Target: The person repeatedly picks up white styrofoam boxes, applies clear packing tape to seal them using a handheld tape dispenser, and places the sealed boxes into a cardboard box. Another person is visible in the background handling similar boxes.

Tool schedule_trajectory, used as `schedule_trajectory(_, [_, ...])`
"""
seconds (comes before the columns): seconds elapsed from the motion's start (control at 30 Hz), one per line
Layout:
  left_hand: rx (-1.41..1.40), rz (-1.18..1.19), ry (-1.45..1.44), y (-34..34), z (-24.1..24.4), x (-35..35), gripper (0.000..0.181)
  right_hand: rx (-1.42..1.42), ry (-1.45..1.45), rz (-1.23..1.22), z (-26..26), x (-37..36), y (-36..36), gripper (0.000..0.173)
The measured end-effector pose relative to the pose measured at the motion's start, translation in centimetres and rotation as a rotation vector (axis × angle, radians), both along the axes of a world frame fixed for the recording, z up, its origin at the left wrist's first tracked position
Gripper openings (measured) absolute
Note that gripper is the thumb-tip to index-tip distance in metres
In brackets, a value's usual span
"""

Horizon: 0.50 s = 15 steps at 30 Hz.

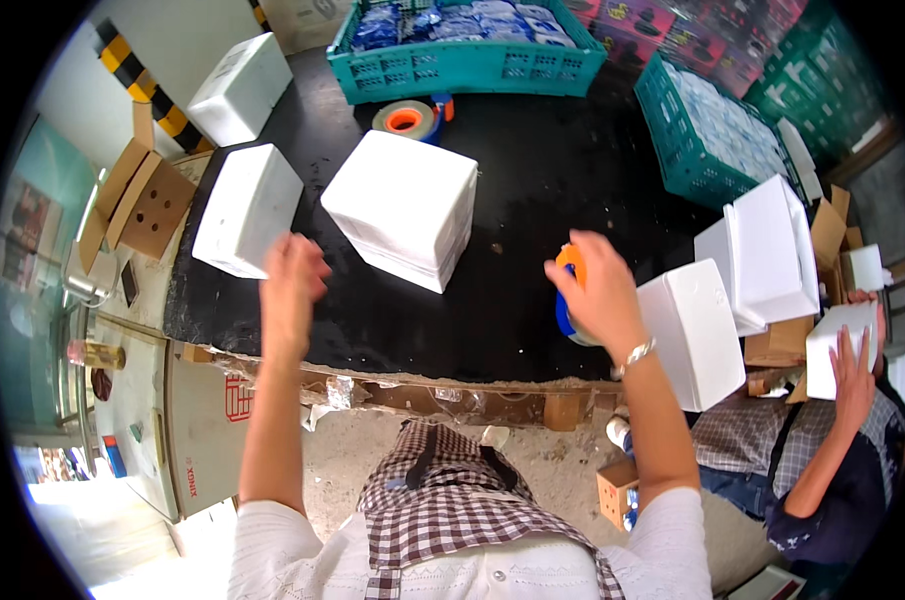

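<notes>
My right hand [601, 289] is closed around a blue and orange tape dispenser [570, 270], over the right part of the black tabletop [512, 307]. Blurred, my left hand [295, 270] hangs by the lower corner of a white foam box [246, 206]; whether it touches the box cannot be told, and I see nothing in it. Between my hands, a little farther back, stands another white foam box [403, 202]. Behind that one lies a second tape dispenser [407, 118] with a roll of tape on it.
A teal crate [467, 71] of blue-and-white packets stands at the back, another teal crate [685, 150] back right. White foam boxes [692, 330] line the right edge; one more [242, 88] stands back left. At far right a co-worker's hand [854, 379] holds a white box.
</notes>
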<state>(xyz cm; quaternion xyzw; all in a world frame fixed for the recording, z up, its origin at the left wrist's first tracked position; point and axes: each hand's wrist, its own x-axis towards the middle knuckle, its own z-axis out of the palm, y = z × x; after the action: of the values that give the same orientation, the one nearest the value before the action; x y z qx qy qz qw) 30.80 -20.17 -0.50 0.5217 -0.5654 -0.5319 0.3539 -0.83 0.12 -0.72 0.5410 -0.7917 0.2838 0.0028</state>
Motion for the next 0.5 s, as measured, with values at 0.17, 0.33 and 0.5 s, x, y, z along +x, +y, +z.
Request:
schedule_trajectory(0.17, [0.615, -0.313, 0.379, 4.2, -2.9, -3.2, 0.122, -0.199, -0.216, 0.246, 5.3, 1.1, -15.1, 0.061])
schedule_trajectory(0.33, [0.517, -0.417, 0.495, 3.5, -0.9, -4.7, 0.100, -0.076, -0.399, 0.355, 3.1, 6.4, -15.6, 0.056])
schedule_trajectory(0.5, [0.077, -0.458, 0.295, -0.5, 3.3, 1.3, 0.069, -0.509, -0.547, 0.247, 2.7, 15.5, -12.8, 0.067])
